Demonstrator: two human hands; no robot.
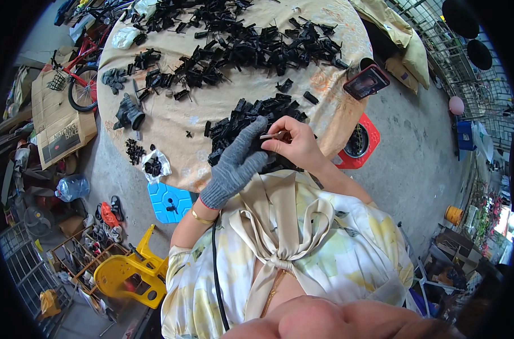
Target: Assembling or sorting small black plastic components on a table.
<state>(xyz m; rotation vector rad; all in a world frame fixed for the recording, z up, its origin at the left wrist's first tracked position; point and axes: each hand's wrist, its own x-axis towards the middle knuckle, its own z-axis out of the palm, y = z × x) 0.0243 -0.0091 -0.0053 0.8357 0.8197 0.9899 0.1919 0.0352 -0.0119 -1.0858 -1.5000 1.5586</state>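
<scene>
My left hand, in a grey knit glove, rests on a heap of small black plastic parts at the near edge of a round table covered with a beige cloth. My right hand, bare, pinches a thin light-coloured tool beside the glove's fingertips. Whether the gloved hand grips one of the black parts is hidden by its own fingers. More black parts lie in large heaps across the far half of the table.
A red-cased phone lies at the table's right edge. A clear bag of black parts sits at the left edge. On the floor stand a blue stool, a yellow chair, a red stool and a red bicycle.
</scene>
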